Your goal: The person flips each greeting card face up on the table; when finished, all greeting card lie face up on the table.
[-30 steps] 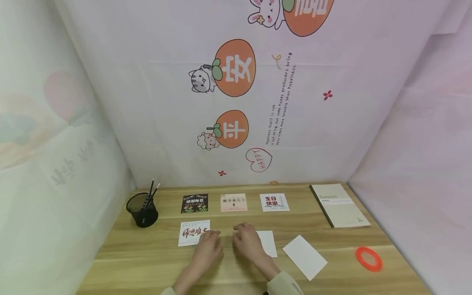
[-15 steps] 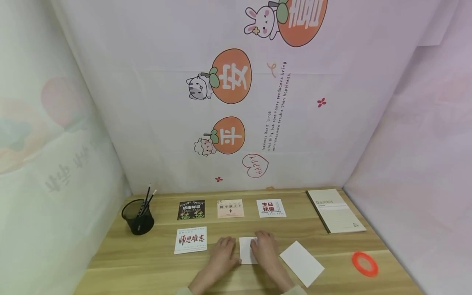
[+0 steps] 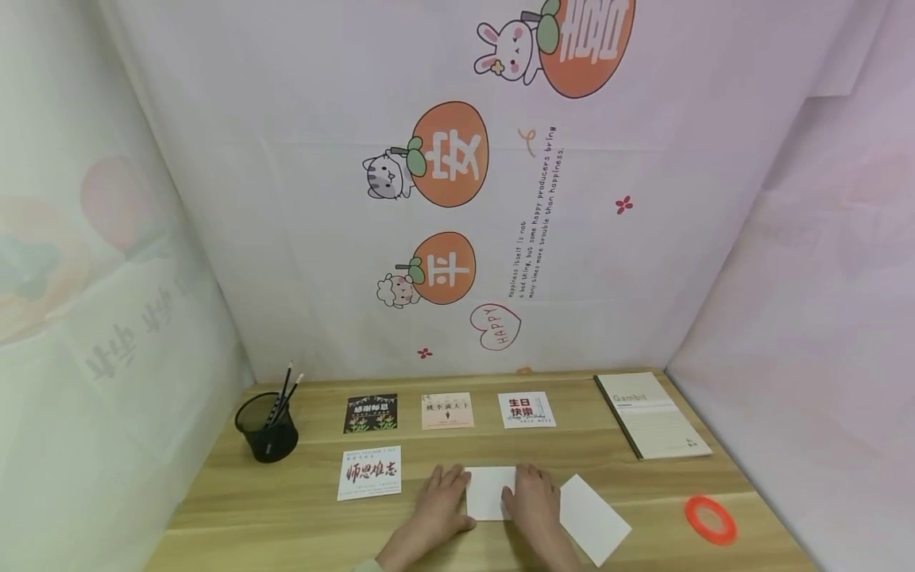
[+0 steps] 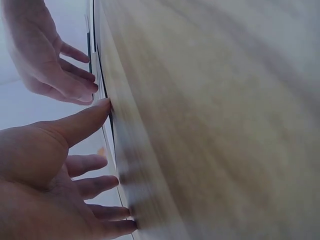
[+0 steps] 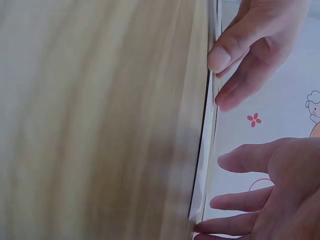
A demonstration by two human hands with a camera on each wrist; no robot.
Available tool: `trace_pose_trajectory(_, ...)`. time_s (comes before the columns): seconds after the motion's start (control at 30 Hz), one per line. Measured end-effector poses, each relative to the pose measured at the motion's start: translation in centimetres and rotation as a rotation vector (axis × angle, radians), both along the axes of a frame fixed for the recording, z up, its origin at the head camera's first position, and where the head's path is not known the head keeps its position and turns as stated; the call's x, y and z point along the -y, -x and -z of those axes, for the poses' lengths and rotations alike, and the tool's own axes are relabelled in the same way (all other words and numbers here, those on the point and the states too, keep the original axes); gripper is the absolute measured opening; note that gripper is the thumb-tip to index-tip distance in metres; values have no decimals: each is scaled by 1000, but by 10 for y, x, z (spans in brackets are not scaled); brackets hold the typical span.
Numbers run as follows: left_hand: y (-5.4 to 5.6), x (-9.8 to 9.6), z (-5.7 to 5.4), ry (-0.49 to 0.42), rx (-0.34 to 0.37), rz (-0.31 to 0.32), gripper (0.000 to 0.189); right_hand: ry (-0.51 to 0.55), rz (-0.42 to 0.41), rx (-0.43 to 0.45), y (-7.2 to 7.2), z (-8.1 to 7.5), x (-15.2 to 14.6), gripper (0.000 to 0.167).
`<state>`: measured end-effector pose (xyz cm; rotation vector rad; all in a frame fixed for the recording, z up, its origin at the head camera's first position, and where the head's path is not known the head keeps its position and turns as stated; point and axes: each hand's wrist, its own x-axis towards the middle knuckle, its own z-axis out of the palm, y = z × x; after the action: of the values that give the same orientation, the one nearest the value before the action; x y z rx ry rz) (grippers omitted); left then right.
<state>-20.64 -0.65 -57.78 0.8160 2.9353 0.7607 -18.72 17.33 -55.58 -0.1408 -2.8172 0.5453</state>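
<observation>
A blank white card [image 3: 489, 494] lies flat on the wooden table between both hands. My left hand [image 3: 438, 508] rests at its left edge, the thumb touching near the lower left corner and the fingers fairly straight. Over the right edge lies my right hand [image 3: 536, 508], its thumb on the card and its fingers extended beyond that side. From the side, the left wrist view has my left hand [image 4: 55, 180] with fingertips down at the tabletop. In the right wrist view, the fingers of my right hand [image 5: 270, 190] are spread and straight, and the card looks very thin.
Right of the hands lies another blank white card [image 3: 595, 520]. A printed card [image 3: 369, 473] is on the left; dark [image 3: 370, 414], pink [image 3: 447, 411] and white [image 3: 526, 410] printed cards line the back. A pen holder [image 3: 268, 429], notebook [image 3: 654, 415] and red ring [image 3: 710, 520] flank them.
My left hand has moved right, off the printed card, to the blank card. My right hand has crossed to the blank card's right side, and that card has shifted left. The head view tilted slightly.
</observation>
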Motion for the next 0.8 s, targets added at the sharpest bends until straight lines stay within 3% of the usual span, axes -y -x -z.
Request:
trace_pose_trajectory(0.4,-2,1,1,38,-17,2,66,119,-41,-86,-1,8,-1,32)
trace_pose_trajectory(0.8,0,-1,-1,44,-35,-12,60,444,35,26,5,9,-10,34)
